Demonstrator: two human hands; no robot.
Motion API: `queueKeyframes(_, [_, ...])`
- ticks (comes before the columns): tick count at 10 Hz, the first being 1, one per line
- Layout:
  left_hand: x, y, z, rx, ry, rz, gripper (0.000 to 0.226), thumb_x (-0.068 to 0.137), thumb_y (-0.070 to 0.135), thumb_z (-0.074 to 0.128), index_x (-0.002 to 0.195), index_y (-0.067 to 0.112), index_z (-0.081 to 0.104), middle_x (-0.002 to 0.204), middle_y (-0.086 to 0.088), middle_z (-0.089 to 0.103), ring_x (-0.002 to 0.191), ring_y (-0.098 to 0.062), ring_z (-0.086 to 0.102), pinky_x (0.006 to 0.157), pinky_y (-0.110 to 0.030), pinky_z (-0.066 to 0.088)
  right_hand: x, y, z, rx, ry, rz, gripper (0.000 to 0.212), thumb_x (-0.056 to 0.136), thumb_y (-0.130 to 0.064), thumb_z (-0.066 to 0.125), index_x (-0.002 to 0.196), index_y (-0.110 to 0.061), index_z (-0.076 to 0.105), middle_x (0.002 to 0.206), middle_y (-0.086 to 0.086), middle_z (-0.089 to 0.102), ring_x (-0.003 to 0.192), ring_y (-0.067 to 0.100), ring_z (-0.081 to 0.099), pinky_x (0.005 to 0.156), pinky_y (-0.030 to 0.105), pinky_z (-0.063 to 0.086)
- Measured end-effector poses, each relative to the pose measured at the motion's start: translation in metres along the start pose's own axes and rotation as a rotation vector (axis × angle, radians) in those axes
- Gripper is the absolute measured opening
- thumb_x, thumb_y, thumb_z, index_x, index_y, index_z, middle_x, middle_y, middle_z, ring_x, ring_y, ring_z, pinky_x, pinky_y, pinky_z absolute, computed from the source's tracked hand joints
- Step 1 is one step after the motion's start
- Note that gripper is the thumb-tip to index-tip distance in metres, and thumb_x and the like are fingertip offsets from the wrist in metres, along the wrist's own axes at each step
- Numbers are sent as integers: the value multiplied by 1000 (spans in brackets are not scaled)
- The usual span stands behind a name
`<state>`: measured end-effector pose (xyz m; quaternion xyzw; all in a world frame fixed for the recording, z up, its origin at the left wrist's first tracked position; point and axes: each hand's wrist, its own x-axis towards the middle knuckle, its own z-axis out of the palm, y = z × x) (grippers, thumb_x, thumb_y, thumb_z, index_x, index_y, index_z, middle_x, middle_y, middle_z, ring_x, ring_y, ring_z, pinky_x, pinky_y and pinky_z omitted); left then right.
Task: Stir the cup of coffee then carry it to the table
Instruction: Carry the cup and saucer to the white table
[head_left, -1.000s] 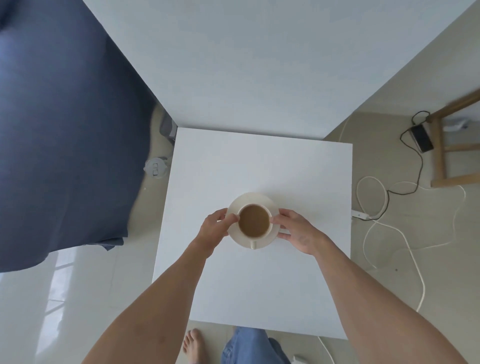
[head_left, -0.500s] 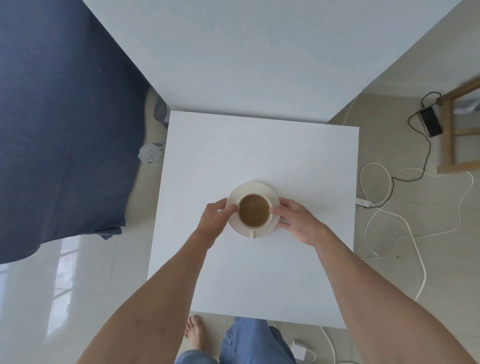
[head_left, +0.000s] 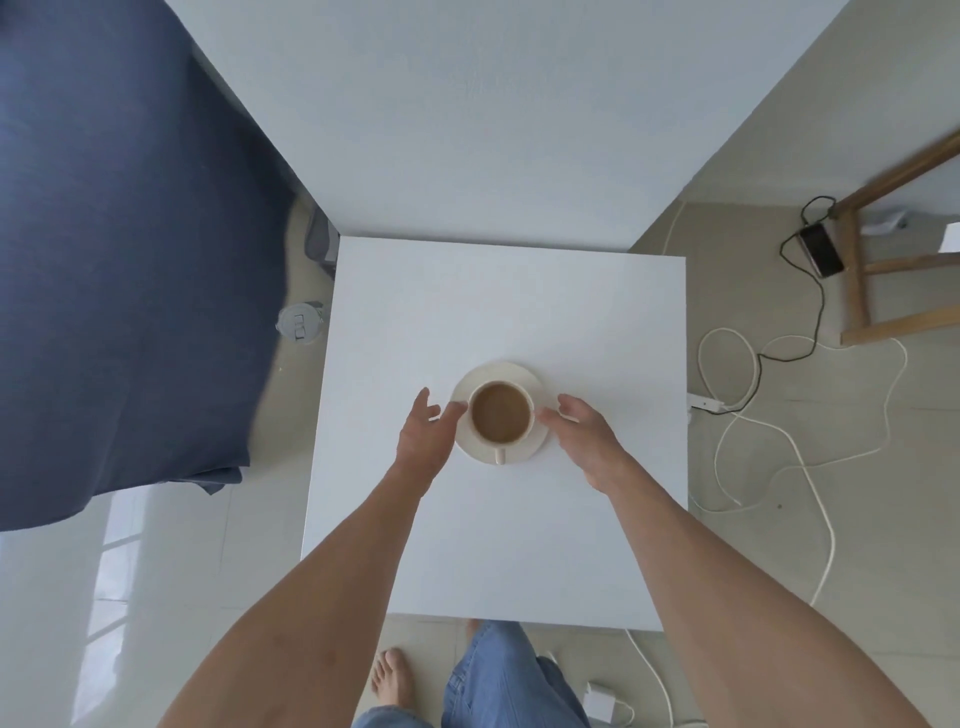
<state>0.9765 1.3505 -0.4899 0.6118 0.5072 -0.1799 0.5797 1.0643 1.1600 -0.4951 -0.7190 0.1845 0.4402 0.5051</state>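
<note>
A cream cup of coffee stands on its cream saucer near the middle of the white square table, handle pointing toward me. My left hand is just left of the saucer, fingers straight and spread, fingertips at the saucer's rim. My right hand is just right of the saucer, fingers relaxed, fingertips close to the rim. Neither hand holds anything. No spoon is in view.
A blue-covered bed fills the left. A white wall rises behind the table. White and black cables lie on the floor at right beside a wooden stool. My bare foot and jeans leg show below.
Both hands have let go of the saucer and opened, drawing slightly outward. The cup and saucer now rest on the table. The camera view has shifted a little.
</note>
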Motion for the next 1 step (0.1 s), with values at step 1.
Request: queueKeyframes(1, [-14, 0, -4, 105, 35, 57, 69, 90, 44, 60, 150, 22, 33, 145, -4, 47, 132, -21, 45, 99, -31, 35, -23, -3, -1, -137, 126, -55, 51, 93, -40, 57, 138, -18, 49, 138, -1, 51, 118, 18, 52, 95, 31, 42])
